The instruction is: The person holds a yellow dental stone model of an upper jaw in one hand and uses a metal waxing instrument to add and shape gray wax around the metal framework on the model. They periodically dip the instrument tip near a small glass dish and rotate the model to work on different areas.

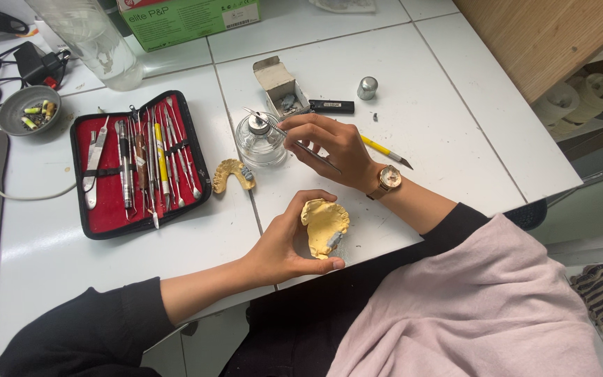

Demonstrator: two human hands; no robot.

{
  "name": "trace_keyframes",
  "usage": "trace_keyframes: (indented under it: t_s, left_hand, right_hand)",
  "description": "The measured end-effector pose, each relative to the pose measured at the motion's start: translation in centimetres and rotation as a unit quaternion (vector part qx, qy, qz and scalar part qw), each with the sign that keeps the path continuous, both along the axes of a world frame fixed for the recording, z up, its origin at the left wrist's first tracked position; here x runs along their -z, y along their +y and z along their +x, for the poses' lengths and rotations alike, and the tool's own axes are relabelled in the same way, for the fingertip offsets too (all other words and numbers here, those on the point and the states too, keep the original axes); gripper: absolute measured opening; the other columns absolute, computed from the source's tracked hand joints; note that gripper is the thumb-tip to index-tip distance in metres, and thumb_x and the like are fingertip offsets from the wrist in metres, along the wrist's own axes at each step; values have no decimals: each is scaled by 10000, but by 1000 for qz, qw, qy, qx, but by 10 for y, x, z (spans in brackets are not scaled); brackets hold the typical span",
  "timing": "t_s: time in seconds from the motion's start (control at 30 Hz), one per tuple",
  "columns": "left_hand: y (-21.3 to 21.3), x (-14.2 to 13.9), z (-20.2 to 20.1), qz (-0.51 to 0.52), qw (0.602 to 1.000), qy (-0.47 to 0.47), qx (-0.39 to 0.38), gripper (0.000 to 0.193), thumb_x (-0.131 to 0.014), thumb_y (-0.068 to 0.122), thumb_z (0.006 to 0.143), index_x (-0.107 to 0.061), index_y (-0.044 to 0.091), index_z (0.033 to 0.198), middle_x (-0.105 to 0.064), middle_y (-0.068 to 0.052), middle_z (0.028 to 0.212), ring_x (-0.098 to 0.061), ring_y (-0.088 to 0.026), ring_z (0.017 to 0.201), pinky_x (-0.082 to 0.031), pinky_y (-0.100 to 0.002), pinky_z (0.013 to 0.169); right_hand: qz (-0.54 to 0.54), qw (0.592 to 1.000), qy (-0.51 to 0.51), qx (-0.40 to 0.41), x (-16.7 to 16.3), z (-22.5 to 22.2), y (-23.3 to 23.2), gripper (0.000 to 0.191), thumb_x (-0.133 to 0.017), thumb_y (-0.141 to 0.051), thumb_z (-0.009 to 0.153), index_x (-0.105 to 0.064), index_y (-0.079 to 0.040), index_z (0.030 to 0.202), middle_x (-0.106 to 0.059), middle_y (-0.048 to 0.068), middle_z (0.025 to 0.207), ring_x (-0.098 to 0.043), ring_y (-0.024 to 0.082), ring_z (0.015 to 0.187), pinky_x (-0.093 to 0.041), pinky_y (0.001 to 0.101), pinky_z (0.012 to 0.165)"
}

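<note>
My left hand (289, 241) grips a yellow plaster dental cast (325, 225) between thumb and fingers, just above the white tiled table's front edge. My right hand (335, 144), with a wristwatch on the wrist, pinches a thin metal instrument (315, 156) whose tip reaches over the wick of a small glass spirit lamp (260, 140). A second yellow arch-shaped cast (230, 172) lies on the table left of the lamp.
An open red-lined case of several metal tools (134, 167) lies at left. Behind the lamp sit a small open carton (280, 85), a black lighter (331, 107), a metal cap (367, 88) and a yellow pencil (385, 151). A grey bowl (28, 109), cables and a glass jar (102, 42) stand far left.
</note>
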State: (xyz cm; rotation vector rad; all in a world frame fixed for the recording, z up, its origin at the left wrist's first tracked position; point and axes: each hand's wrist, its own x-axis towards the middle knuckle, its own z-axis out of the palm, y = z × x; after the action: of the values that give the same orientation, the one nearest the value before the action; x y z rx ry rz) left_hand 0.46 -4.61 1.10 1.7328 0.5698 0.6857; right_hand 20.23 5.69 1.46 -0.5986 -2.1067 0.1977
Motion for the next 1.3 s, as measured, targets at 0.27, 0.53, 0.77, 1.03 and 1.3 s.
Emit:
trace_keyframes:
  t_s: [0.27,0.53,0.77,1.03,1.3]
  left_hand:
    - [0,1,0,0,1000,-3,3,871,-875,363,803,-374,79,1455,-610,-145,1295,-634,-230,1239,-495,-355,1088]
    - [0,2,-1,0,1000,-3,1,874,-878,367,800,-376,76,1453,-608,-141,1292,-635,-225,1228,-499,-353,1078]
    - [0,1,0,2,1000,-8,3,871,-877,366,803,-375,71,1451,-588,-147,1324,-632,-225,1238,-501,-352,1080]
    - [1,0,0,-11,1000,6,1,864,-871,381,795,-379,92,1445,-624,-126,1266,-657,-214,1184,-518,-346,1055]
    - [-1,-1,-1,-22,1000,3,-1,855,-873,373,797,-384,107,1446,-647,-122,1238,-652,-204,1180,-508,-337,1050]
  right_hand:
    - [5,1000,-2,-2,-4,-1,-1,213,-759,14,925,-663,-110,1068,-682,38,1300,-751,130,925,-638,226,644]
    - [10,1000,-8,9,-3,1,-1,224,-754,24,917,-655,-116,1062,-683,36,1324,-752,134,938,-634,228,650]
    - [-28,999,40,-3,1,1,0,203,-784,-80,959,-598,-90,1041,-741,74,1211,-750,120,866,-595,223,625]
    - [-102,987,121,16,10,15,12,186,-589,-249,1114,-509,-82,1098,-781,81,1074,-748,86,852,-637,231,668]
    - [-155,965,209,14,-16,41,6,220,-633,-187,1105,-457,-54,1107,-686,151,1060,-731,141,907,-622,238,651]
